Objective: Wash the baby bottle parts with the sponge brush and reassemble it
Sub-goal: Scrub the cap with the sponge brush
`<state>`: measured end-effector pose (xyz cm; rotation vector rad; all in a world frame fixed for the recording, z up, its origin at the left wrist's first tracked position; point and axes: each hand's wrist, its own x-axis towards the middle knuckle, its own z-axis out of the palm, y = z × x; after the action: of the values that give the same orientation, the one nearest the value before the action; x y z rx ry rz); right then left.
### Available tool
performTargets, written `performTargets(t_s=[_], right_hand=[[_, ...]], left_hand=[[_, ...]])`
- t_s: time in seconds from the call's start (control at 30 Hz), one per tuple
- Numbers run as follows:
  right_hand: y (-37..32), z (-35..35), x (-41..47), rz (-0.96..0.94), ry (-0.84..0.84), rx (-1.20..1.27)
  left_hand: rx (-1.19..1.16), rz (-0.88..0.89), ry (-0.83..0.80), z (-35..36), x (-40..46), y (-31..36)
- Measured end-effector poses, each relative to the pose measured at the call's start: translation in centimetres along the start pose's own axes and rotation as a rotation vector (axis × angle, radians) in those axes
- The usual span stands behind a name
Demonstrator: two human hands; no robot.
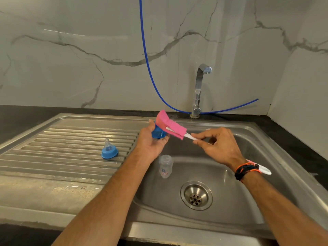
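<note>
Steel sink (pixel 276 157) under marble wall. Above it, the left hand (pixel 150 144) cups a light, slippery blue cap (pixel 158 134). The right hand (pixel 216 144) pinches the sponge brush (pixel 171 126) by its stiff white handle, soft sponge on the cap.

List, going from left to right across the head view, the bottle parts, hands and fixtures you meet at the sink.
Nipple ring on the drainboard → left hand gripping the blue cap → clear bottle in the basin → tap → right hand holding the sponge brush handle.
</note>
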<state>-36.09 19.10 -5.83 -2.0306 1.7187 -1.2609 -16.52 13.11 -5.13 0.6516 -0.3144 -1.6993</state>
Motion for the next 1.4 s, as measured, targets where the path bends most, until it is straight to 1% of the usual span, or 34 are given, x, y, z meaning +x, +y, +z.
performTargets(t_s=[0.07, 0.13, 0.23, 0.33, 0.37, 0.47, 0.57, 0.7, 0.77, 0.83, 0.93, 1.0, 1.1, 1.23, 1.4], right_hand=[[0.5, -0.2, 0.2, 0.036, 0.005, -0.025], [0.4, 0.1, 0.4, 0.057, 0.047, -0.034], [-0.4, 0.6, 0.3, -0.005, 0.051, 0.005], [-0.3, 0.1, -0.1, -0.065, -0.01, 0.016], [-0.1, -0.2, 0.0, -0.051, -0.007, 0.012], [0.3, -0.3, 0.5, 0.025, 0.077, -0.015], [-0.4, 0.2, 0.6, 0.008, 0.083, -0.021], [-0.4, -0.2, 0.0, -0.073, 0.011, 0.006], [0.1, -0.8, 0.0, -0.037, 0.036, -0.005], [0.2, -0.8, 0.3, 0.013, 0.095, -0.033], [-0.7, 0.0, 0.5, 0.003, 0.13, -0.037], [-1.1, 0.1, 0.4, -0.03, 0.095, -0.033], [-0.7, -0.5, 0.1, -0.079, 0.027, -0.053], [-0.2, -0.8, 0.4, 0.017, 0.099, -0.061], [-0.6, -0.2, 0.6, 0.01, 0.1, -0.058]], left_hand=[[-0.043, -0.016, 0.021, -0.3, 0.1, 0.4], [-0.007, -0.061, 0.03, -0.5, 0.0, -0.1], [0.072, -0.106, 0.022, -0.2, -0.3, -0.9], [-0.002, -0.111, 0.004, 0.0, -0.2, 0.0], [-0.028, -0.111, 0.0, -0.1, -0.3, 0.4], [-0.046, -0.129, -0.02, -0.4, -0.5, 0.4], [-0.029, -0.159, -0.038, 0.2, -1.0, -0.5], [-0.046, -0.137, -0.044, 0.3, -0.9, 0.0], [-0.071, -0.129, -0.038, -0.1, -0.8, 0.5], [-0.074, -0.146, -0.037, -0.2, -0.7, 0.3], [0.017, -0.169, -0.034, 0.3, -1.0, -0.4], [0.084, -0.144, -0.023, 0.4, -1.1, -0.6], [0.07, -0.122, -0.008, -0.2, -0.7, 0.0], [0.063, -0.16, -0.017, -0.3, -0.7, 0.1], [0.037, -0.112, -0.004, 0.1, -0.6, -0.6]])
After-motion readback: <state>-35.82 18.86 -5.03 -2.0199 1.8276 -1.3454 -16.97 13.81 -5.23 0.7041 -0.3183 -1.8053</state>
